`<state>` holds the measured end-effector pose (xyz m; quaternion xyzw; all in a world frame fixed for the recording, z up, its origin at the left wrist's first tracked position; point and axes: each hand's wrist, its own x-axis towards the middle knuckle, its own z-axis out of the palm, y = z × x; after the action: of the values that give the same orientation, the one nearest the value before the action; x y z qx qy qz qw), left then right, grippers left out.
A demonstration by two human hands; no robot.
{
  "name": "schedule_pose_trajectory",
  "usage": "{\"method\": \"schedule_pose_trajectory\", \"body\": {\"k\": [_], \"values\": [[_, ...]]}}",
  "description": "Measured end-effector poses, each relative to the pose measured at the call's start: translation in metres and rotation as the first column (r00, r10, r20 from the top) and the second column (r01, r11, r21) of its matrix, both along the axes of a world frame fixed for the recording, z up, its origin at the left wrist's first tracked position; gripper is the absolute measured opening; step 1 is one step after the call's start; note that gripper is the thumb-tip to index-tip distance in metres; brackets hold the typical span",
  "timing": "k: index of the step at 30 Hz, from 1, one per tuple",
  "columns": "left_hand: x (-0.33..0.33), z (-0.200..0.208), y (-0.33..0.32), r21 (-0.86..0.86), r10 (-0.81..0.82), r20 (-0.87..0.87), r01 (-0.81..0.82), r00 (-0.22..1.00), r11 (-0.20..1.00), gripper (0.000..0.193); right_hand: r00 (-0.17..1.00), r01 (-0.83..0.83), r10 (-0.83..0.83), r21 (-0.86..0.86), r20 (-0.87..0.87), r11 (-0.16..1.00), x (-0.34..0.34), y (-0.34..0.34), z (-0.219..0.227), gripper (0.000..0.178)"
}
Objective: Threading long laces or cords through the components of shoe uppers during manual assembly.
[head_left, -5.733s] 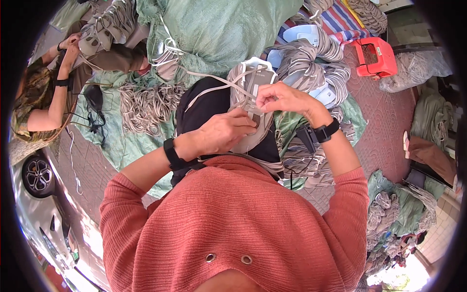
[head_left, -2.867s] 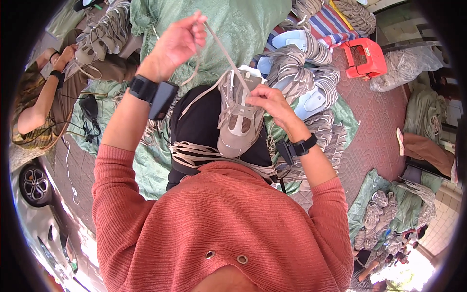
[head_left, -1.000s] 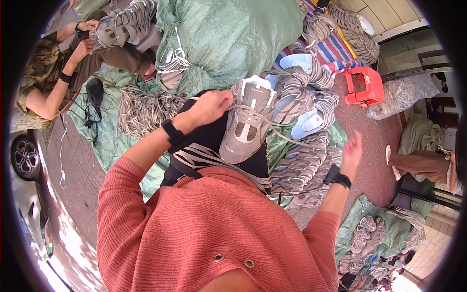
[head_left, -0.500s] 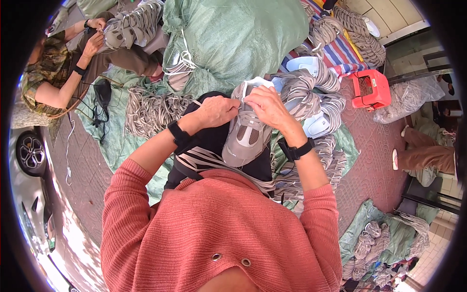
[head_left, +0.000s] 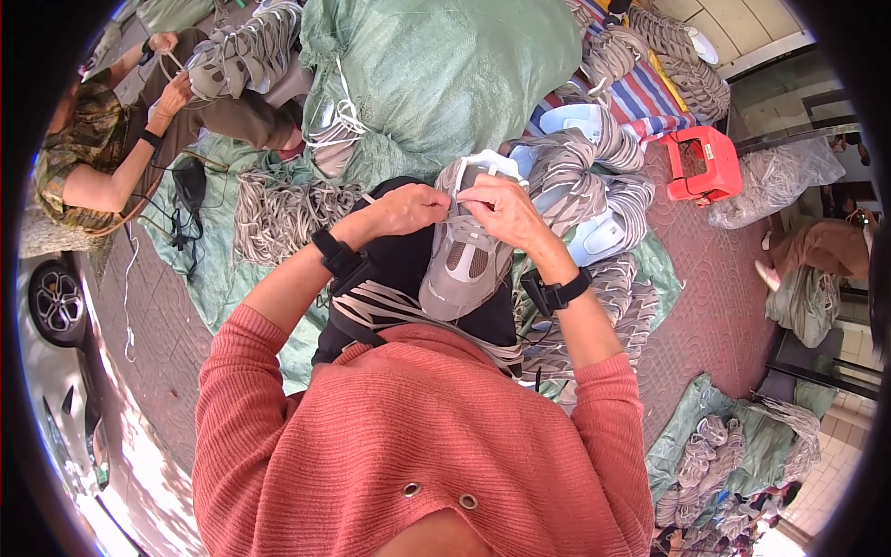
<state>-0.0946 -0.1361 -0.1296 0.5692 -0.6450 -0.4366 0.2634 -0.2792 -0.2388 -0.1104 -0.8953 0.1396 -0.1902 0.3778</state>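
Observation:
A grey-beige sneaker point(head_left: 457, 290) lies on my dark-clad lap with its toe toward me. My left hand point(head_left: 408, 210) is closed at the left side of its lace opening, pinching a shoelace point(head_left: 369, 198) whose pale end sticks out beyond the hand. Across the opening, my right hand point(head_left: 506, 212) is closed too, with thumb and fingertips pinched on the lace over the upper eyelets. The two sets of fingertips almost meet above the tongue. More loose laces point(head_left: 371, 314) lie across my lap.
A big green sack point(head_left: 436, 84) stands ahead, with a heap of laces point(head_left: 288, 213) to its left. Bundled sneakers point(head_left: 594, 176) and a red plastic stool point(head_left: 700, 165) are on the right. At the far left, a person point(head_left: 102, 158) handles a lace beside stacked shoes.
My hands keep their pinch, and the right fingertips have drawn slightly left and down. The view has shifted a little. The co-worker's hands have moved apart with a lace loop between them.

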Motion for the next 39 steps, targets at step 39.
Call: {"method": "schedule_pose_trajectory", "body": {"k": [39], "values": [[-0.038, 0.017, -0.018, -0.457, 0.106, 0.186, -0.009, 0.977, 0.889, 0.021, 0.3, -0.279, -0.797, 0.847, 0.524, 0.452, -0.502, -0.206, 0.041, 0.04]]}}
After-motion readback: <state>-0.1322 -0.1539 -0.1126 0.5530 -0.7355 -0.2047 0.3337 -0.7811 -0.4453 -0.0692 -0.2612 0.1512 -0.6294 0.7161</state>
